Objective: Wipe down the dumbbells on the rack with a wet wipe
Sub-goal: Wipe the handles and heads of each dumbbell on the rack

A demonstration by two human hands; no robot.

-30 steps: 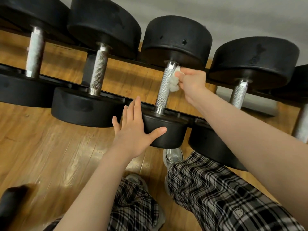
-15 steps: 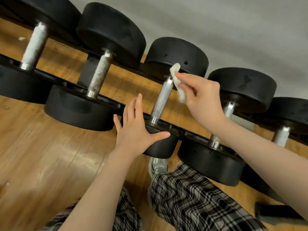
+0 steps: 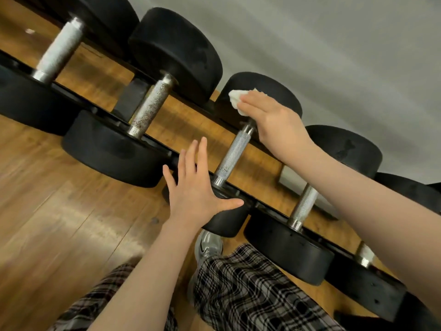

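White wet wipe [image 3: 235, 97] half hidden under right hand [image 3: 274, 118].

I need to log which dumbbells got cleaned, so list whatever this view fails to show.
- Head view: most of the wet wipe lies under the right hand; its contact patch on the dumbbell is hidden.
- The left hand covers part of the dumbbell's near weight.
- Dumbbells at the left and right frame edges are cut off.
- No weight markings are legible.
- Wet or wiped surfaces cannot be told.
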